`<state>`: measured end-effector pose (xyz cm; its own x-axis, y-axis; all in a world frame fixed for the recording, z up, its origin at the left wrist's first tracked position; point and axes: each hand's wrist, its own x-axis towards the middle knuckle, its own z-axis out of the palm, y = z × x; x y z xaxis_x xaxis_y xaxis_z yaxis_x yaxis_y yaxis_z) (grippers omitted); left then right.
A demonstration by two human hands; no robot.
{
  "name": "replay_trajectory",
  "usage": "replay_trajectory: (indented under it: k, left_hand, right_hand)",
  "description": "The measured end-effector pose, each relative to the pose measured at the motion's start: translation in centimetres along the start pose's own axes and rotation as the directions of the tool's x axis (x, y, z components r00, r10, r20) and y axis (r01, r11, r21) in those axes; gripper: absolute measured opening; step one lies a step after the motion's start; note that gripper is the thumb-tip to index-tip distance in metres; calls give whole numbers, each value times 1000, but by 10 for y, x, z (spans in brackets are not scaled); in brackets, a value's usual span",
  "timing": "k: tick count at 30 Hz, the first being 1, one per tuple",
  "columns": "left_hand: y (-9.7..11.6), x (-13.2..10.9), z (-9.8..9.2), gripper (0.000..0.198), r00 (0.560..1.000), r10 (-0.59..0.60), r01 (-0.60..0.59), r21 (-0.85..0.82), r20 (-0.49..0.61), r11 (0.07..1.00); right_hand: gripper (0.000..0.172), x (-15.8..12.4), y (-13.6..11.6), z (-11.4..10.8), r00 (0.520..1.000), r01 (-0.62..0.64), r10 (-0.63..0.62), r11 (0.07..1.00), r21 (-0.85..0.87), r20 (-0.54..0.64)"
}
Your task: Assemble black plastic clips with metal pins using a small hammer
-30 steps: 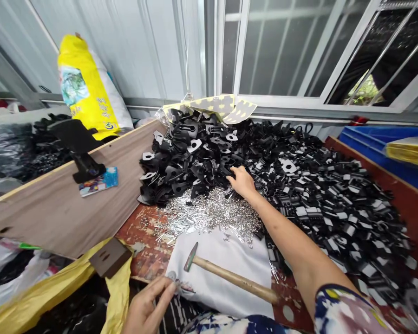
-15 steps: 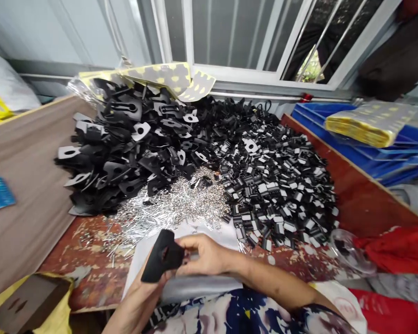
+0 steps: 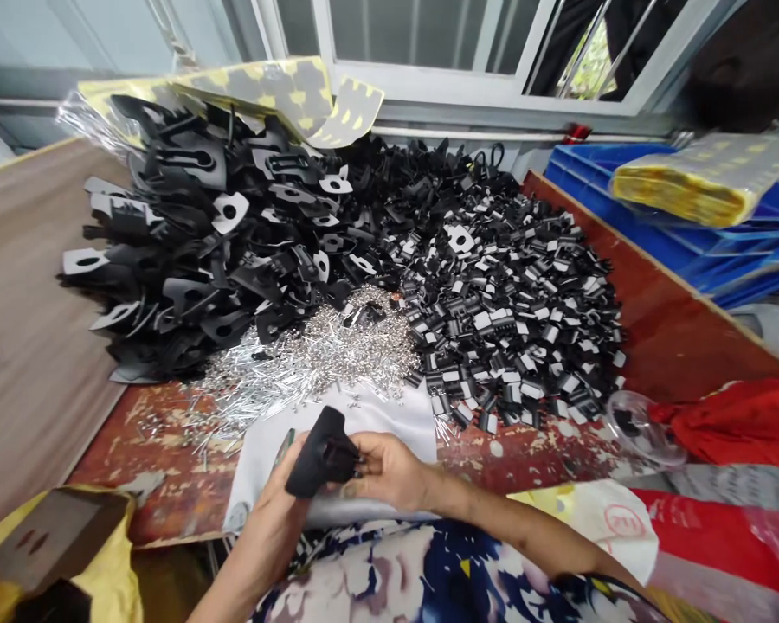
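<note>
Both my hands meet over a white cloth [image 3: 389, 415] at the near edge of the bench. My left hand [image 3: 279, 510] comes up from below and grips a flat black plastic piece [image 3: 321, 450] with a hole in it. My right hand [image 3: 389, 472] is closed on the same piece from the right side, fingertips pinched at its edge. Just beyond lies a heap of small silver metal pins [image 3: 312, 363]. Behind it are a pile of large black plastic pieces [image 3: 195, 251] on the left and a pile of small black clips [image 3: 512, 303] on the right.
A wooden board [image 3: 19, 346] borders the bench on the left. Blue crates [image 3: 688, 251] with a yellow wrapped bundle [image 3: 694, 186] stand at the right. Red cloth [image 3: 733, 424] and a clear plastic cup [image 3: 636, 428] lie near the right edge. A window frame runs along the back.
My right hand came back from the pile with a black piece and joined my left hand over the cloth. The view swung right and down; the hammer is out of sight.
</note>
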<state>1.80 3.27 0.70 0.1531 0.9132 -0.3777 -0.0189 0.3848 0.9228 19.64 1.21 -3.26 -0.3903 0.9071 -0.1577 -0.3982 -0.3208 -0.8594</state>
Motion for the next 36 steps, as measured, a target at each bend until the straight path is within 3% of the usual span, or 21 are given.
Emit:
replay_trajectory:
  k: [4, 7, 10, 13, 15, 16, 17, 19, 20, 22, 23, 25, 28, 31, 33, 34, 36]
  left_hand:
    - [-13, -5, -1, 62, 996, -73, 84, -215, 61, 973]
    - [-13, -5, 1, 61, 989, -104, 127, -222, 110, 967]
    - [-1, -4, 1, 62, 978, -85, 131, -247, 189, 960]
    - [16, -3, -8, 54, 992, -41, 78, -323, 118, 943]
    - [23, 0, -19, 44, 998, -65, 65, -344, 11, 937]
    - [24, 1, -24, 41, 995, -91, 75, -336, -34, 939]
    - [24, 3, -29, 41, 990, -126, 98, -316, -68, 944]
    - [19, 5, -37, 44, 976, -191, 158, -273, -100, 949]
    - [17, 5, -39, 46, 971, -213, 179, -265, -104, 947]
    - [12, 3, -40, 48, 964, -251, 217, -284, -90, 934]
    - [11, 1, -39, 49, 960, -271, 238, -300, -71, 924]
    - [10, -5, -36, 51, 950, -311, 289, -301, -28, 909]
    - [9, -11, -34, 48, 955, -293, 280, -208, -35, 937]
    - [5, -11, -32, 41, 977, -210, 204, -113, -35, 972]
    - [4, -10, -27, 40, 983, -184, 185, -89, 15, 979]
    - [4, -9, -22, 38, 984, -171, 175, -87, 50, 981]
    - [7, -7, -12, 34, 983, -131, 143, -94, 126, 985]
  right_hand:
    - [58, 6, 5, 5, 1000, 25, -26, 990, 137, 4]
    - [53, 6, 4, 7, 999, 18, -23, 995, 93, 48]
    - [59, 2, 3, 4, 995, 33, -34, 999, 8, 97]
    - [71, -5, -5, -12, 990, 70, -56, 992, -109, 129]
    - [52, -13, -20, -32, 991, 122, -134, 928, -352, -11]
    - [37, -17, -31, -45, 968, 131, -224, 836, -533, -113]
    - [23, -20, -43, -58, 917, 103, -345, 688, -718, -198]
    - [23, -25, -68, -86, 806, -42, -556, 288, -957, -203]
    - [27, -25, -78, -99, 788, -125, -595, 93, -988, -156]
    - [32, -21, -89, -120, 811, -205, -583, -203, -957, -50]
    - [33, -18, -90, -128, 832, -205, -554, -287, -936, -12]
    - [33, -15, -87, -141, 848, -186, -529, -365, -912, 38]
    - [29, -16, -82, -152, 806, -179, -587, -362, -915, 75]
    - [29, -20, -84, -149, 699, -117, -713, -193, -974, 58]
    - [30, -19, -86, -131, 639, -31, -769, -33, -999, 5]
    - [27, -17, -86, -118, 633, 17, -774, 39, -999, -19]
    - [19, -9, -82, -85, 671, 119, -740, 164, -979, -43]
